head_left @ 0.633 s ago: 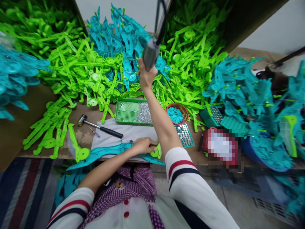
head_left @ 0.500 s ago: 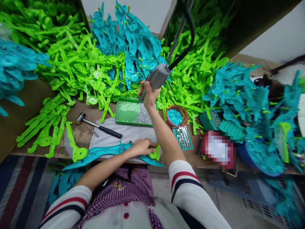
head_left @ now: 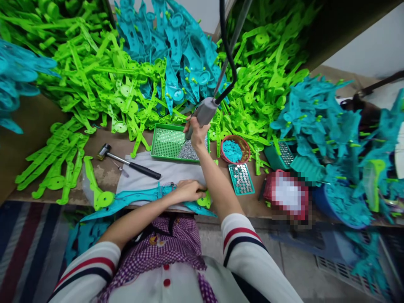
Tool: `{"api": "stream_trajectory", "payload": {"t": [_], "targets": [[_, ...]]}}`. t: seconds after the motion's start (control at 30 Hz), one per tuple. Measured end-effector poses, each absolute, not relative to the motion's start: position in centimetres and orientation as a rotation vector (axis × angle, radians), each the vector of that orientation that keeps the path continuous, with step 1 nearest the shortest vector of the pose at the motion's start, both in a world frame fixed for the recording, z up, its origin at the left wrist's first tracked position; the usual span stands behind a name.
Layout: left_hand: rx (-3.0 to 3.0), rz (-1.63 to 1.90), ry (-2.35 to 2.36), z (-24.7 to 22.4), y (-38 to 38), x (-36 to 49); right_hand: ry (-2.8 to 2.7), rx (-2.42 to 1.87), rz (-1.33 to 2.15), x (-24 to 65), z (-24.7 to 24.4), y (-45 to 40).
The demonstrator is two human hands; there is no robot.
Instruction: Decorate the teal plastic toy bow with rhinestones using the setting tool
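My right hand is wrapped round a grey electric screwdriver, which hangs from a rod with a black cable. Its lower end is over a green tray whose right part holds a heap of small metal screws. Bent over a long blue plastic part, my left hand has its fingertips by a round green piece at the right end. Another green arm-shaped piece sits at the blue part's left end. My left palm hides the middle of the part.
A hammer and a thin screwdriver lie on the left. Right of my forearm are a red basket of blue pieces and a teal tray of round metal pieces. Piles of green parts and blue parts stand behind.
My right hand has brought the electric screwdriver slightly lower and nearer over the screw tray. My left hand stays on the blue part. The whole view has shifted a little.
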State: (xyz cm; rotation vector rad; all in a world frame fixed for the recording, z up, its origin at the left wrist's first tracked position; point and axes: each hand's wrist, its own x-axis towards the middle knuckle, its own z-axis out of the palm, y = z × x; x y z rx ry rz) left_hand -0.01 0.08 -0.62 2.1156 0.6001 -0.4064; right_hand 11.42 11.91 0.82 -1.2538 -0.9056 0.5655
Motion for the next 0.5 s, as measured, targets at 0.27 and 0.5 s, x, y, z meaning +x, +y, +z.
{"api": "stream_trajectory", "payload": {"t": [0.27,0.5], "targets": [[2.115,-0.398,0.589,-0.5,0.1,0.0,-0.919,-1.289,0.584,11.6,-0.1,12.0],[2.123,-0.406,0.597,-0.8,0.1,0.0,-0.886,-1.247,0.562,12.1,1.4,11.8]]}}
